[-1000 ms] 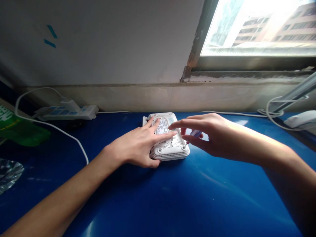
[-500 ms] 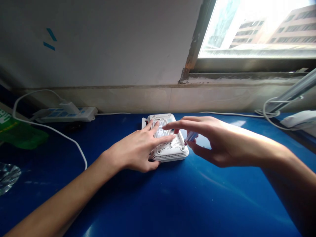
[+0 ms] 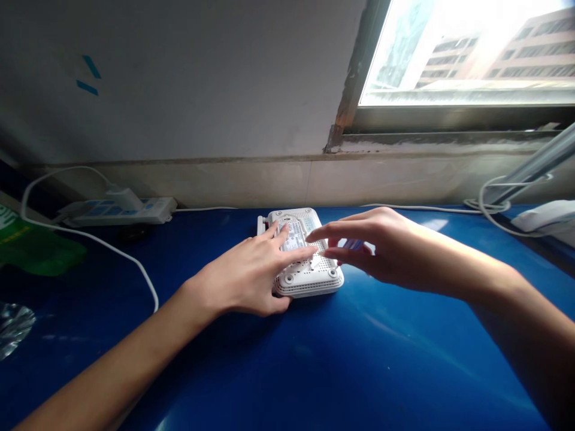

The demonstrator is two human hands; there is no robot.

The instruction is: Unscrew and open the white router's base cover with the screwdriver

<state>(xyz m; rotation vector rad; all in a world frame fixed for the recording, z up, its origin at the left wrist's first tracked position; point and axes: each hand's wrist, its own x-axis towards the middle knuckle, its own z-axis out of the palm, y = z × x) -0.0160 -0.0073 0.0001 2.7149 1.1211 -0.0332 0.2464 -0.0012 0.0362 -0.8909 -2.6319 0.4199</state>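
A white Wi-Fi router (image 3: 309, 281) lies with its perforated underside up, and a printed label (image 3: 294, 237) shows on it. My left hand (image 3: 251, 272) is spread over the router's left part, fingers on top and thumb against its near left side. Over the right edge is my right hand (image 3: 372, 239), its index finger and thumb drawn close together above the underside. Its curled fingers hold a small blue-and-white thing (image 3: 353, 244), mostly hidden, whose kind I cannot make out. A small white piece (image 3: 315, 261) shows on the underside beneath the fingertips.
On the blue table (image 3: 287, 371) a power strip (image 3: 121, 211) with a white plug and cable stands back left. A green bottle (image 3: 40, 248) lies at the left. A metal pole (image 3: 530, 167) with a wound white cable rises at the right. Behind are a wall and window.
My right hand has shifted slightly left, and its thumb has come up nearer the index fingertip over the router. The left hand and router stay in place.
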